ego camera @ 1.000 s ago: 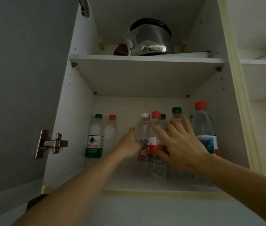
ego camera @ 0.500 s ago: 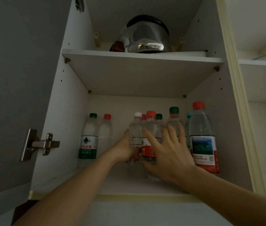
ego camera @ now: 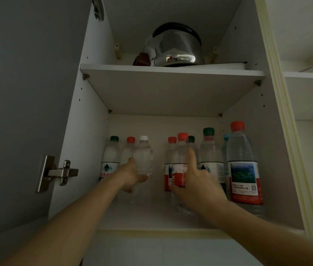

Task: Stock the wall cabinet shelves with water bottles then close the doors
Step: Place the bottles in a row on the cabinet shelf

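Several water bottles stand on the lower shelf (ego camera: 151, 217) of the open wall cabinet. My left hand (ego camera: 131, 176) grips a clear white-capped bottle (ego camera: 143, 160) left of centre, beside a red-capped bottle (ego camera: 127, 152) and a green-capped bottle (ego camera: 110, 158) at the left wall. My right hand (ego camera: 196, 186) holds a red-labelled, red-capped bottle (ego camera: 180, 162), thumb in front and index finger raised along its side. Behind and right of it stand more bottles, with a large red-capped bottle (ego camera: 243, 166) at the right wall.
The grey cabinet door (ego camera: 23, 102) stands open at the left, its hinge (ego camera: 57, 172) showing. A steel kettle (ego camera: 176, 47) sits on the upper shelf (ego camera: 171, 71). Another open compartment (ego camera: 309, 96) lies to the right.
My left hand has slid the white-capped bottle to the left, away from the middle cluster, leaving a gap. My right hand has closed round the red-labelled bottle.
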The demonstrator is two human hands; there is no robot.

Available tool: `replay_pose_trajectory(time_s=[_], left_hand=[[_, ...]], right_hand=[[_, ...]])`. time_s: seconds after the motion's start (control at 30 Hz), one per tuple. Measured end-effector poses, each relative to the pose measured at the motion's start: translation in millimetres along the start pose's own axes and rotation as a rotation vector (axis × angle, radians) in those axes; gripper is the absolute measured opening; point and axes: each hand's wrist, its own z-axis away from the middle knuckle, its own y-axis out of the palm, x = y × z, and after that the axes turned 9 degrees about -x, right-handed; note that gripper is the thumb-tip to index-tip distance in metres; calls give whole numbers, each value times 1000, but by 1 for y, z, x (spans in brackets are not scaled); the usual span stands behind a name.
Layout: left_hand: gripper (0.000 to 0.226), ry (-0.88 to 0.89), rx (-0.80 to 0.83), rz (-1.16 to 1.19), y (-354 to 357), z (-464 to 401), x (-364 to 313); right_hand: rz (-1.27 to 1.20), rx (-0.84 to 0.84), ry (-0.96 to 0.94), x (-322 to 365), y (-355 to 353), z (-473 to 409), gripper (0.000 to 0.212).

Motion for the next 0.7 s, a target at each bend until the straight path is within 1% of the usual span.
replay_pose_trajectory(time_s=[0.07, 0.1, 0.17, 0.2, 0.23, 0.33, 0.43, 0.57, 0.7], left_hand=[[66, -8, -6, 2, 2, -4, 1], [65, -10, -7, 10, 3, -6, 3], [63, -1, -10, 33, 4, -10, 8], [60, 10, -14, 48, 5, -11, 11], [56, 25, -24, 59, 5, -12, 14], [46, 70, -85, 42, 9, -13, 17], [47, 42, -123, 11, 11, -14, 17], [59, 17, -190, -94, 19, -18, 15], [85, 96, -251, -220, 29, -25, 14]], right_hand=[[-170, 70, 120, 0, 5, 0, 110], [-244, 92, 158, -1, 8, -1, 100], [-340, 139, 197, -2, 11, -5, 74], [-361, 170, 204, -2, 11, -6, 65], [-372, 198, 200, -1, 10, -7, 60], [-395, 228, 170, 3, 4, -7, 56], [-370, 210, 144, 4, -3, -1, 56], [-411, 179, 135, -1, -8, 6, 55], [-486, 170, 137, -4, -11, 9, 54]])
